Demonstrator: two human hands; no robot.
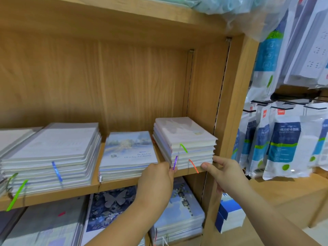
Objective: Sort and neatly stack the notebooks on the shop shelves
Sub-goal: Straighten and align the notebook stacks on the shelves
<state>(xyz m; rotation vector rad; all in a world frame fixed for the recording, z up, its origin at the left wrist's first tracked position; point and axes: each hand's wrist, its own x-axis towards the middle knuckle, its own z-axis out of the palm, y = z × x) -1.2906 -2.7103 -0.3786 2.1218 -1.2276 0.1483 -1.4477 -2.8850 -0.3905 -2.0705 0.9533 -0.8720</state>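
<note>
Wooden shelves (124,184) fill most of the head view, and piles of notebooks lie flat on them. At the right end of the middle shelf, right of centre in the frame, sits a small white pile (184,137) of notebooks. It lies close to the shelf's side wall (202,86). Its books are not lined up, so their edges step in and out. A green ribbon (183,148), a purple ribbon (175,162) and an orange ribbon (193,166) hang out of its front.

Both hands are on this pile. The left hand (158,176) comes up from the bottom of the frame. Its fingers (171,170) are bent in round the pile's lower left corner, just beside the purple ribbon. The right hand (225,172) comes in from the lower right. Its thumb lies along the bottom front edge, and its fingers (220,159) wrap the lower right corner, so it pinches that corner.

Just left of the white pile lies a shorter pile with a painted blue cover (129,150). Further left, a big pale pile (53,153) has a blue ribbon and green ribbons sticking out.

On the shelf below, a dark book with a pale butterfly (113,199) lies beside a blue pile (182,213).

At the right edge of the frame, white and blue packets (284,139) hang in rows. A clear plastic bag (239,11) sits at the top.
</note>
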